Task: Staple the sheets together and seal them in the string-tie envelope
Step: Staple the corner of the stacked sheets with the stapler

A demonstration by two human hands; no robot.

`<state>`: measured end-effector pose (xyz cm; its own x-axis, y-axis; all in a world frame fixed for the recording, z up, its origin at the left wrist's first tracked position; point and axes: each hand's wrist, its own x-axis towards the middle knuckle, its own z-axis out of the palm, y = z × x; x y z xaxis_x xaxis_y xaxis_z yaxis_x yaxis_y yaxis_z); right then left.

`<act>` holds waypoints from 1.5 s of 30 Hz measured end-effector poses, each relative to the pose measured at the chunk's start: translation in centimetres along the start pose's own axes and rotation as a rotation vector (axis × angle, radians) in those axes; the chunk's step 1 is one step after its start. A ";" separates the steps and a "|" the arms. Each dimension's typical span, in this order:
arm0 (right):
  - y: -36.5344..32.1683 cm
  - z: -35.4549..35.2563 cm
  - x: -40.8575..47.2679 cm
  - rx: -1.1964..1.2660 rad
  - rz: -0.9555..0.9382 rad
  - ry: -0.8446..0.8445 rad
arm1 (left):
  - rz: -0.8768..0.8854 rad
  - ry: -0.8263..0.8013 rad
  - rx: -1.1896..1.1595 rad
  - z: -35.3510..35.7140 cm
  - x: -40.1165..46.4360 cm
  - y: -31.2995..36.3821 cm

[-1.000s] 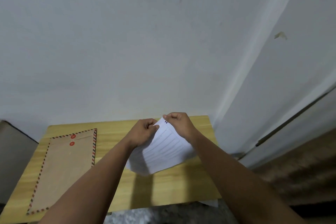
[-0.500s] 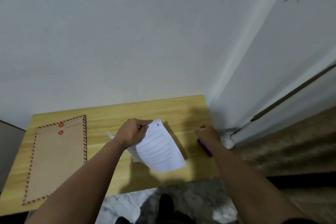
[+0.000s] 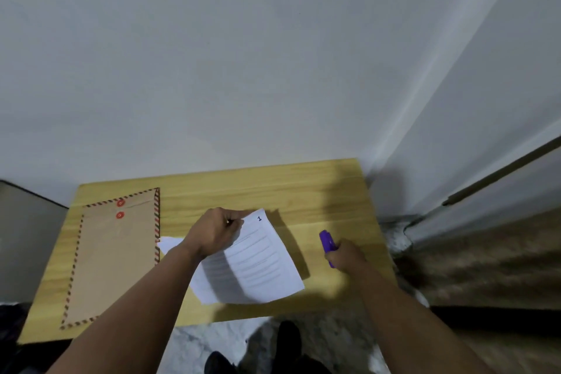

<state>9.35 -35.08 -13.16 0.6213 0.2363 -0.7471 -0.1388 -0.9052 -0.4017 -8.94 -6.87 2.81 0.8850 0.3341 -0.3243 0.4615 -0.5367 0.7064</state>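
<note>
My left hand (image 3: 216,231) pinches the top corner of a small stack of white lined sheets (image 3: 255,264), marked "1", lifted a little above the wooden table (image 3: 273,188). Right of the sheets, my right hand (image 3: 346,257) grips a purple stapler (image 3: 327,242) whose front end sticks out past my fingers. A brown string-tie envelope (image 3: 112,258) with a striped border and two red discs lies flat at the table's left side, apart from both hands.
The small table stands against a white wall, with a corner and a door frame (image 3: 498,173) on the right. A white sheet's corner (image 3: 170,244) pokes out behind my left wrist. Dark shoes (image 3: 288,340) show on the floor below the table's front edge.
My right hand let go of the sheets, moved right to the table's right side and took hold of the purple stapler. My left hand kept hold of the sheets, lowering them.
</note>
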 end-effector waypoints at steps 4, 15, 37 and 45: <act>-4.3 -0.9 -2.1 0.747 0.099 -0.354 | -0.056 0.060 -0.062 -1.4 -0.3 -0.3; -16.2 -5.6 -7.1 0.794 -0.380 -0.472 | -0.063 0.169 -0.017 -5.0 -1.7 -0.7; -20.3 -6.0 -12.8 0.596 -0.508 -0.374 | 0.103 0.076 0.110 -9.8 -2.2 2.5; -20.8 -6.4 -13.4 0.620 -0.451 -0.324 | 0.111 0.028 0.052 -11.2 -1.7 3.2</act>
<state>8.81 -21.69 8.59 0.4799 0.7055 -0.5215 -0.3880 -0.3624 -0.8474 -9.66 -0.53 12.69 0.9291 0.2913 -0.2279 0.3640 -0.6107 0.7033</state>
